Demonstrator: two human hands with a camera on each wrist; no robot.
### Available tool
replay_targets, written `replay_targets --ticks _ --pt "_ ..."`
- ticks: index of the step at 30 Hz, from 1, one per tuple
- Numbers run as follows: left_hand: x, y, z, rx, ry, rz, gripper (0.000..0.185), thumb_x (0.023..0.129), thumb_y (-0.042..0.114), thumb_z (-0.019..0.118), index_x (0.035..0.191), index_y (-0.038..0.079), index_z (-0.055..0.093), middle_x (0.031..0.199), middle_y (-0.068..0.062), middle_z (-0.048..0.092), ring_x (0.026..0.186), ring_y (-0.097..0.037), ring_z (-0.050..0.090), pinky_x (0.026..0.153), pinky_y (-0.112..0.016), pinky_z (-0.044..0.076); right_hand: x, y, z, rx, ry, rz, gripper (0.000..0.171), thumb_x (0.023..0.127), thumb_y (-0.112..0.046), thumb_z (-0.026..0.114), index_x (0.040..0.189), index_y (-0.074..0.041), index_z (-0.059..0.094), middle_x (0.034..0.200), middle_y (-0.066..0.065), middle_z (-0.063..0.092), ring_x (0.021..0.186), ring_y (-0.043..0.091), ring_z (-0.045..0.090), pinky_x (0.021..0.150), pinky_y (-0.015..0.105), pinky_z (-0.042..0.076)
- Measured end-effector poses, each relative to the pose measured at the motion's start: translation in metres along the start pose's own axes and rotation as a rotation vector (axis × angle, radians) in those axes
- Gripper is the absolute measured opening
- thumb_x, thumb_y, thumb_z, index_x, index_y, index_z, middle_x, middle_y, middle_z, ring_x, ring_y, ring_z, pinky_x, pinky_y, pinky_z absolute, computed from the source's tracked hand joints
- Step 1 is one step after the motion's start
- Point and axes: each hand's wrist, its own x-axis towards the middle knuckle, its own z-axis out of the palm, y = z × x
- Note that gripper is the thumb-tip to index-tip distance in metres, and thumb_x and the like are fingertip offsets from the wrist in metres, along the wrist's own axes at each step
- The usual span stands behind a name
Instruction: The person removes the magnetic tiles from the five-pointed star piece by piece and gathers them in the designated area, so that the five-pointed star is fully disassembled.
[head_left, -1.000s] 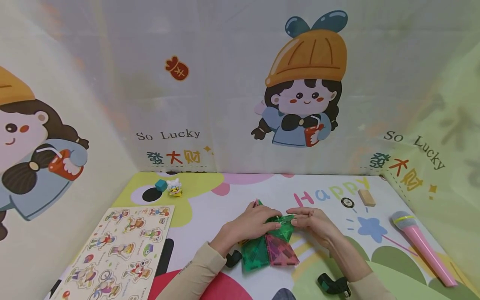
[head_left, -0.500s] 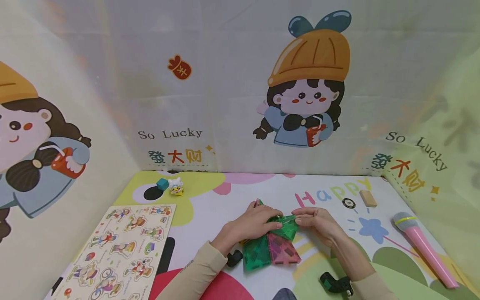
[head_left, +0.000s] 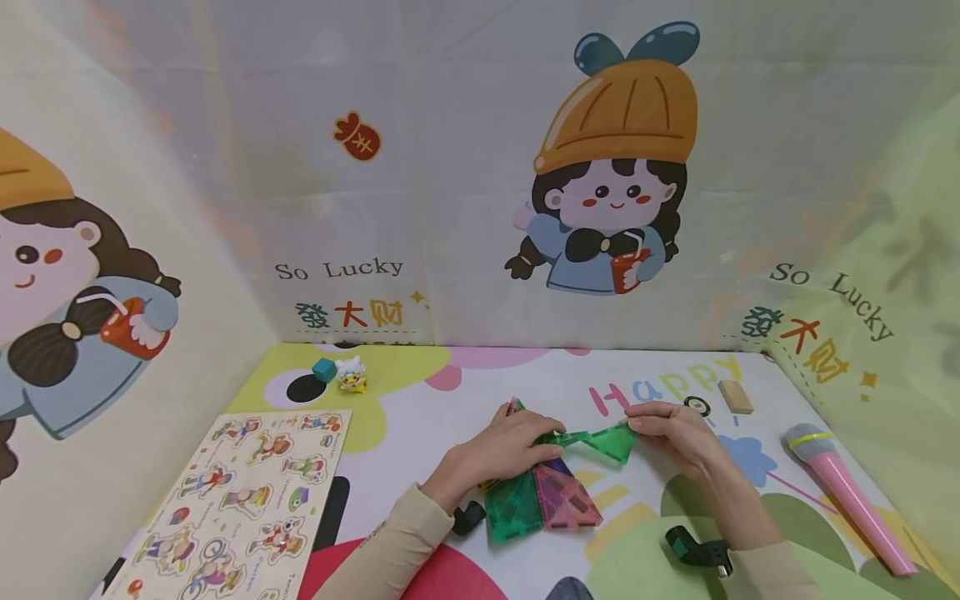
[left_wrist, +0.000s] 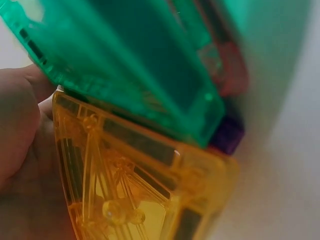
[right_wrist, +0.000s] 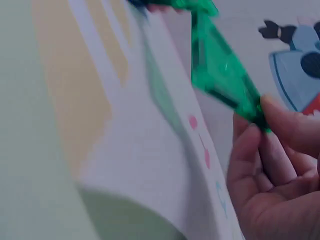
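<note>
A cluster of translucent magnetic tiles stands mid-table: a green triangle tile (head_left: 512, 506) and a pink triangle tile (head_left: 561, 500) lean together. My left hand (head_left: 501, 446) rests on top of the cluster, its fingers curled over it; the left wrist view shows a green tile (left_wrist: 125, 65) and a yellow tile (left_wrist: 140, 195) against the palm. My right hand (head_left: 671, 429) pinches the corner of a loose green triangle tile (head_left: 604, 441), swung out to the right of the cluster. The right wrist view shows that green tile (right_wrist: 220, 65) between thumb and fingertips (right_wrist: 255, 135).
A character sticker sheet (head_left: 240, 500) lies at the left. A teal cube (head_left: 324, 369) and a small figure (head_left: 349, 374) sit at the back left. A wooden block (head_left: 734, 395), a round token (head_left: 697, 406) and a pink microphone (head_left: 847, 492) are at the right.
My right hand has drawn the green triangle tile out to the right, away from the cluster. The left hand has stayed on the cluster.
</note>
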Motion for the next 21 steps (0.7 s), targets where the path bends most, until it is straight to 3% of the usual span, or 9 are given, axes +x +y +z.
replay_targets --ticks 4,10,16,21 --pt "0.0 0.0 0.0 0.0 -0.001 -0.003 0.043 0.102 0.048 0.048 0.139 0.027 0.056 0.139 0.009 0.06 0.138 -0.015 0.045 0.12 -0.058 0.017 -0.001 -0.002 -0.012 0.074 0.063 -0.028 0.023 0.096 -0.004 0.062 0.092 -0.021 0.077 0.092 -0.011 0.071 0.079 0.001 0.065 0.073 0.018 0.055" --pt "0.0 -0.001 0.0 0.006 -0.003 -0.01 0.044 0.102 0.049 0.048 0.139 0.027 0.056 0.139 0.009 0.059 0.138 -0.015 0.045 0.119 -0.059 0.016 0.005 0.003 -0.015 -0.003 0.128 -0.024 0.014 0.095 -0.008 0.065 0.104 -0.012 0.075 0.094 -0.012 0.069 0.083 0.0 0.066 0.077 0.017 0.056" --pt "0.0 -0.002 0.002 0.009 0.008 -0.016 0.045 0.101 0.05 0.048 0.141 0.029 0.053 0.141 0.011 0.058 0.139 -0.014 0.044 0.119 -0.059 0.017 0.01 0.005 -0.012 -0.239 0.168 -0.053 0.038 0.097 -0.01 0.062 0.127 0.013 0.058 0.105 -0.002 0.068 0.086 0.0 0.068 0.079 0.02 0.057" --pt "0.0 -0.001 0.005 0.007 0.006 -0.01 0.047 0.101 0.051 0.047 0.142 0.029 0.051 0.142 0.012 0.056 0.14 -0.013 0.043 0.118 -0.059 0.019 0.009 0.003 -0.011 -0.458 0.219 -0.067 0.039 0.095 -0.013 0.064 0.125 0.012 0.06 0.106 0.007 0.073 0.083 -0.003 0.065 0.077 0.02 0.056"
